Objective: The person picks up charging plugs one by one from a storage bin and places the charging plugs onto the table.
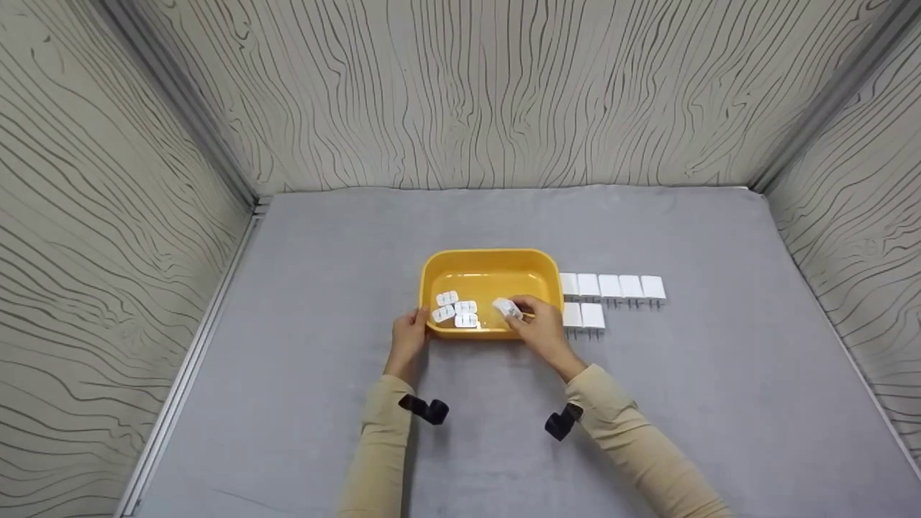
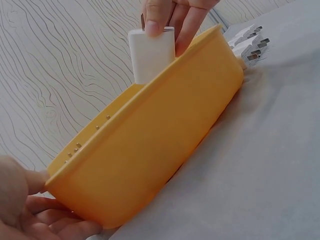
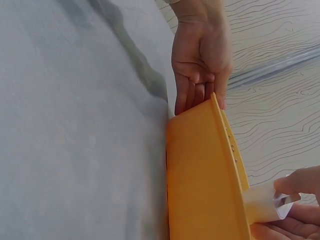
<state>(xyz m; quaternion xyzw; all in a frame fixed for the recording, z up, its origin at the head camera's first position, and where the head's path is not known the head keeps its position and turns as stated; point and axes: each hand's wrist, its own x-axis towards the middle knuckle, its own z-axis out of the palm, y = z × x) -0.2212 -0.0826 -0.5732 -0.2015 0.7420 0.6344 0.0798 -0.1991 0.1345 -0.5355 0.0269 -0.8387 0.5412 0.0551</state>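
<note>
A yellow bin (image 1: 489,262) stands on the table, and my left hand (image 1: 407,341) grips its near left corner, thumb at the rim and fingers under the outside wall. My right hand (image 1: 543,332) pinches a white charger plug (image 2: 152,56) by its pronged end, over the bin's right part. In the right wrist view, metal prongs show between the fingers on this charger plug (image 3: 263,202). Several white charger plugs (image 1: 466,320) lie in the bin's left half with their prongs up.
To the right of the bin, more white charger plugs (image 1: 609,286) lie in two rows, prongs toward me; the bin's right wall stands close against them. Grey cloth (image 1: 324,273) covers the table. Wood-patterned panels (image 1: 432,93) rise at the back and sides.
</note>
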